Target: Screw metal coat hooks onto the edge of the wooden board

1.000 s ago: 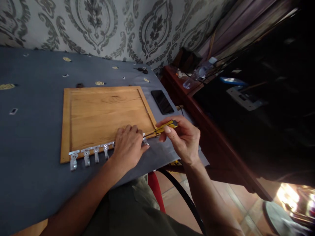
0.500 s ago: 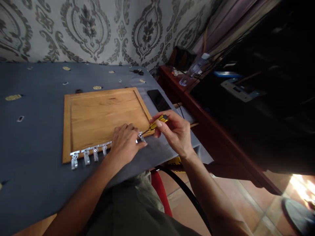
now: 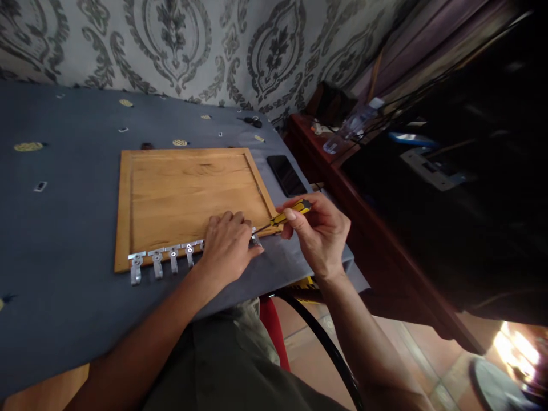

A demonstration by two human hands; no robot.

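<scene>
A yellow-and-black screwdriver (image 3: 293, 212) is pinched between the thumb and fingers of my right hand (image 3: 325, 234). Its thin shaft slants down to the left, with the tip at a silver metal bracket (image 3: 257, 238) by the right end of the wooden panel's front edge. My left hand (image 3: 229, 242) lies curled over that edge, its thumb beside the same bracket; it partly hides the row. More hinge-like metal brackets (image 3: 157, 264) line the edge to the left, their arms hanging past it. The framed wooden panel (image 3: 184, 188) rests flat on the blue cloth.
A black phone (image 3: 286, 175) lies right of the panel, and keys (image 3: 252, 121) lie behind it. The blue tablecloth (image 3: 64, 240) covers the table. On the right, a dark red wooden desk (image 3: 385, 257) holds a clear bottle (image 3: 355, 125) and cables. A patterned curtain (image 3: 231, 51) hangs behind.
The view has shifted, so the panel and both hands appear further right. The screwdriver stays in my right hand at the same bracket, and my left hand keeps its place on the edge.
</scene>
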